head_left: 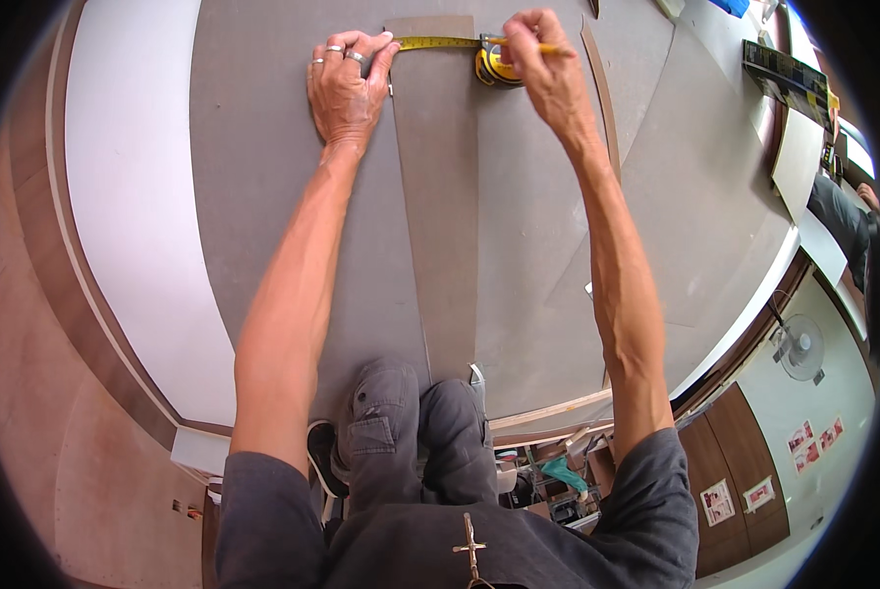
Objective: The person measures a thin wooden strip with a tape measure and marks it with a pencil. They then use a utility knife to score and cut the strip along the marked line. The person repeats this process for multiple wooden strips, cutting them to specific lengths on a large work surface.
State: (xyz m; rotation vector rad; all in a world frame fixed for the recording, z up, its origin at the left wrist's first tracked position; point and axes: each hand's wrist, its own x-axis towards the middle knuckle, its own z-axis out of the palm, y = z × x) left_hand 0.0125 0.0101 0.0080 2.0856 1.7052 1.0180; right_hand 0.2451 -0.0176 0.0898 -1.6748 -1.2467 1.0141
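Observation:
A long narrow grey-brown strip [436, 196] lies on the larger grey sheet surface [244, 157]. My left hand [347, 93] holds the end of a yellow tape [435, 42] at the strip's left edge, fingers curled, with rings on them. The tape stretches across the strip to a black and yellow case [494, 67] just past its right edge. My right hand [548, 88] grips a yellow pencil [566, 49] above the tape, beside the case; whether it also touches the case is hard to tell.
A thin brown strip [599, 88] lies right of my right hand. A white panel [131, 167] borders the left side. A dark long tool or box [784, 80] sits upper right, near another person's dark-clothed leg [838, 221]. A fan [801, 348] is lower right.

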